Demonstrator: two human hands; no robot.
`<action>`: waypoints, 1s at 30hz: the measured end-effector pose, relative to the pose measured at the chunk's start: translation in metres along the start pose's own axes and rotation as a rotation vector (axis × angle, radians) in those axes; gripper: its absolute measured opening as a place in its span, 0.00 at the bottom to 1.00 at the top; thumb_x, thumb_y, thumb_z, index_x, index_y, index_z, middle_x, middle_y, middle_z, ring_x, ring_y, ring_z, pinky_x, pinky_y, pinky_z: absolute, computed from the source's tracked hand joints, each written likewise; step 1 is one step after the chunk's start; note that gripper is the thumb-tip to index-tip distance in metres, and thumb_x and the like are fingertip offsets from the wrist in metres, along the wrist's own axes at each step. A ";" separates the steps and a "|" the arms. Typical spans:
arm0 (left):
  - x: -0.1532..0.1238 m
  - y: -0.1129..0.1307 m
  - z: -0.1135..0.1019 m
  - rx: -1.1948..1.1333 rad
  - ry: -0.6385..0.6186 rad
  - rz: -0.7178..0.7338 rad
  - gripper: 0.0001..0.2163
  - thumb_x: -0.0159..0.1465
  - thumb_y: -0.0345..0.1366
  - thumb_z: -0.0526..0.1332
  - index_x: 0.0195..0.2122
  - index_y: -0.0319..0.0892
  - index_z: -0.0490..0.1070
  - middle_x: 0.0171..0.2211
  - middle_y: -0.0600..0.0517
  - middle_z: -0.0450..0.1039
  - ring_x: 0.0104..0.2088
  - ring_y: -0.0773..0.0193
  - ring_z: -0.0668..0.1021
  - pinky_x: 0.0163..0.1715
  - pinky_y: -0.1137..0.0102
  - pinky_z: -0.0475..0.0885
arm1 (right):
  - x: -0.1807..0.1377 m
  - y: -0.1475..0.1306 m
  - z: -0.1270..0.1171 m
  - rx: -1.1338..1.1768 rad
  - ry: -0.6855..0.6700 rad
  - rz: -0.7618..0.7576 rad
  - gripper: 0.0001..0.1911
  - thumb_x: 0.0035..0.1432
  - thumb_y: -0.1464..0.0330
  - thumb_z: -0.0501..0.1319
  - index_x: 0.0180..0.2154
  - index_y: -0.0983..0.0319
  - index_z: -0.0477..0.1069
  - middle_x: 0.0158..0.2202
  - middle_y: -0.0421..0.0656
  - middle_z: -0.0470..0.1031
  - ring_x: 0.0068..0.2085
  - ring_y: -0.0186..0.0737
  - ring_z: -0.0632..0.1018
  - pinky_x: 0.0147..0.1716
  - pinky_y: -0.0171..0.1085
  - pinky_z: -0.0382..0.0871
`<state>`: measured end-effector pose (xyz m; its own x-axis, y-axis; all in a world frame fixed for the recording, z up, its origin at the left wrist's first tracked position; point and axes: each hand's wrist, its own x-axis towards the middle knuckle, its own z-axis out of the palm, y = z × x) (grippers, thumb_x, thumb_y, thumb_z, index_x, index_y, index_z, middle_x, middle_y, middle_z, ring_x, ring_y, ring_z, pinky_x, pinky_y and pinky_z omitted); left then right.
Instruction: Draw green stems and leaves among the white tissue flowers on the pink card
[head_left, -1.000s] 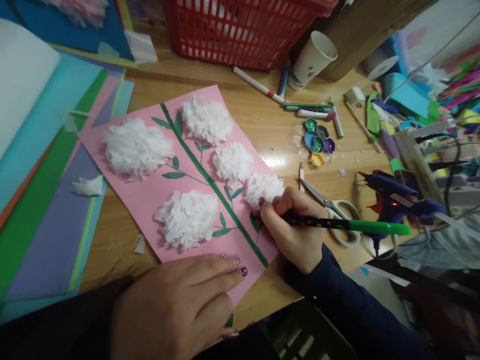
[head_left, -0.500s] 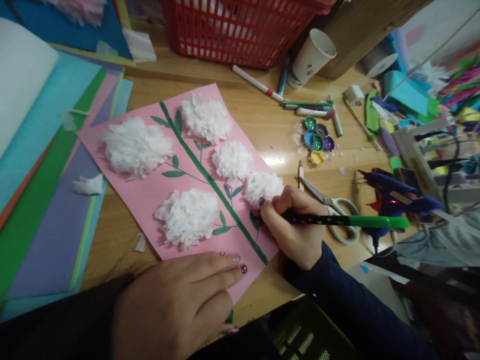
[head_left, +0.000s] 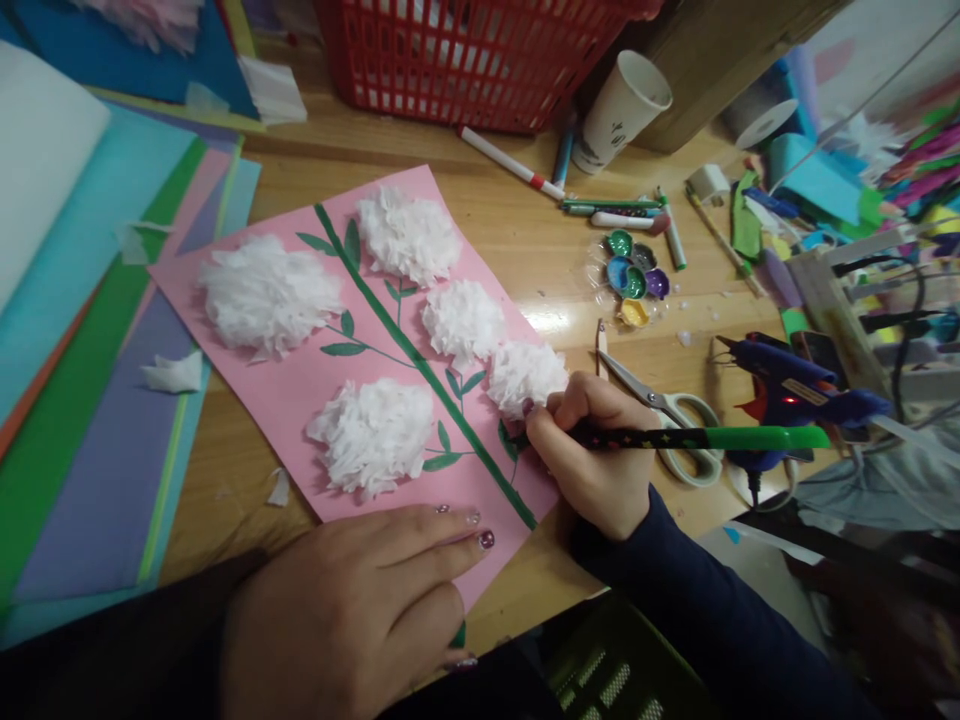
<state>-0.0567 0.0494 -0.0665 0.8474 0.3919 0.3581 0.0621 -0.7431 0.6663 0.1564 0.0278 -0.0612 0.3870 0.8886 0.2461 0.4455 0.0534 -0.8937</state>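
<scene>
A pink sheet of paper [head_left: 270,400] lies tilted on the wooden table, with a green stem, green leaves and several white ruffled paper flowers [head_left: 375,435] on it. My left hand [head_left: 367,600] rests flat across the sheet's near edge, fingers stretched out. By its thumb shows a small dark green thing [head_left: 460,635], mostly hidden. In a pinch, my right hand [head_left: 592,450] holds a green felt-tip pen [head_left: 720,438] with a black patterned barrel. The pen's tip is at a leaf [head_left: 508,440] low on the right of the stem, just below a white flower [head_left: 525,378].
Right of the sheet lie scissors [head_left: 686,440], a blue glue gun [head_left: 795,385] and a paint palette [head_left: 634,280]. A red basket [head_left: 465,70], a paper cup [head_left: 622,110] and a white marker [head_left: 510,162] are behind. Coloured paper sheets [head_left: 90,480] are stacked at left.
My right hand and the pen have shifted very slightly to the right at the same leaf. My left hand stays in place on the sheet.
</scene>
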 end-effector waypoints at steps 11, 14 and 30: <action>0.002 0.001 0.000 0.037 -0.004 -0.005 0.18 0.74 0.37 0.47 0.31 0.42 0.72 0.44 0.59 0.80 0.49 0.69 0.79 0.52 0.73 0.72 | 0.001 -0.001 0.000 -0.053 -0.014 -0.033 0.19 0.44 0.83 0.60 0.18 0.62 0.51 0.17 0.30 0.55 0.19 0.23 0.57 0.18 0.27 0.51; 0.003 0.001 0.000 0.038 -0.001 -0.008 0.18 0.74 0.38 0.47 0.30 0.43 0.72 0.44 0.59 0.80 0.48 0.70 0.79 0.52 0.73 0.72 | 0.000 -0.001 -0.003 0.023 -0.003 0.043 0.19 0.46 0.82 0.60 0.18 0.61 0.51 0.16 0.30 0.53 0.18 0.23 0.56 0.17 0.28 0.50; 0.003 0.001 -0.001 0.059 0.001 -0.001 0.18 0.74 0.38 0.48 0.31 0.43 0.72 0.44 0.60 0.80 0.48 0.71 0.79 0.52 0.74 0.71 | 0.000 -0.002 -0.005 0.078 0.011 0.084 0.19 0.48 0.81 0.61 0.17 0.61 0.53 0.15 0.31 0.55 0.18 0.24 0.58 0.18 0.29 0.52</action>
<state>-0.0547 0.0503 -0.0644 0.8466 0.3937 0.3583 0.0940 -0.7730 0.6274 0.1595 0.0252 -0.0573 0.4297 0.8862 0.1732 0.3474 0.0148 -0.9376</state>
